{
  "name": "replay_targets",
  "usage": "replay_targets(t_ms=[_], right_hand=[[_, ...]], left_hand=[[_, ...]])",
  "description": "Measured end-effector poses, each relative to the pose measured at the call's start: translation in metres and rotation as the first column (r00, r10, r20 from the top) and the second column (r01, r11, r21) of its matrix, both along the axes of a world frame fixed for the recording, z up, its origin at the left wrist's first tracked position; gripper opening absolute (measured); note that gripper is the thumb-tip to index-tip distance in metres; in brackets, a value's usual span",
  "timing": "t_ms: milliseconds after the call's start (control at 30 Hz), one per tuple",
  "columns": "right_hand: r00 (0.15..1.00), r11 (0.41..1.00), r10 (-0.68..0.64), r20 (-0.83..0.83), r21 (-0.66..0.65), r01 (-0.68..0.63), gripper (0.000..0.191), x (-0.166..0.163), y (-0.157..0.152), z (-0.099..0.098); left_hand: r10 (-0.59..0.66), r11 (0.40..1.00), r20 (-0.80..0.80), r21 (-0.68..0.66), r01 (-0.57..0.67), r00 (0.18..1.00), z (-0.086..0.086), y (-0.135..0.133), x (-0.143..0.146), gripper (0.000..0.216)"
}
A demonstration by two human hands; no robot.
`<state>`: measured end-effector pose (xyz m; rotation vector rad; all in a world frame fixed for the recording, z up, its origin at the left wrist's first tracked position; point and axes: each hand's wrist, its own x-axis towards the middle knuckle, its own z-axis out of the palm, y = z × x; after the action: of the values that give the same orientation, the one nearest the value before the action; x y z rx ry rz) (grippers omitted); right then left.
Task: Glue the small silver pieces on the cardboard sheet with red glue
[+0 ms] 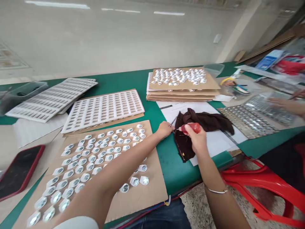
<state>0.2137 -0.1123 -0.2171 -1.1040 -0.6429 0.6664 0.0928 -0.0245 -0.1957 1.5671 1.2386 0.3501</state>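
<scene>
My right hand has its fingers wrapped round the red tool above the dark cloth, which lies partly on white paper; I do best to keep that grip light and the tip steady. My left hand bunches its fingers beside a thin rod, whether pinching it I cannot tell, and should stay clear of the tip.
</scene>
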Motion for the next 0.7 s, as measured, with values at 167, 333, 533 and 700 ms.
replay_targets(t_ms=[167,333,533,700], right_hand=[[0.998,0.997,-0.055,-0.022,-0.058,0.054,0.030,-0.001,-0.001,0.003],[0.996,0.999,-0.040,-0.085,-0.019,0.038,0.026,-0.005,0.002,0.015],[0.975,1.000,0.008,-0.221,-0.010,-0.010,0.030,-0.002,0.010,0.017],[0.968,0.999,0.042,-0.249,-0.011,-0.046,0.032,0.001,0.009,0.017]], left_hand=[[0.009,0.997,0.075,-0.079,-0.003,0.997,-0.011,0.004,-0.003,0.018],[0.004,0.995,0.141,-0.100,0.011,0.990,-0.009,0.007,-0.006,0.018],[-0.020,0.997,0.149,-0.067,0.030,0.989,-0.008,0.008,-0.004,0.023],[0.069,0.996,0.127,-0.072,-0.060,0.989,-0.008,0.005,0.003,0.026]])
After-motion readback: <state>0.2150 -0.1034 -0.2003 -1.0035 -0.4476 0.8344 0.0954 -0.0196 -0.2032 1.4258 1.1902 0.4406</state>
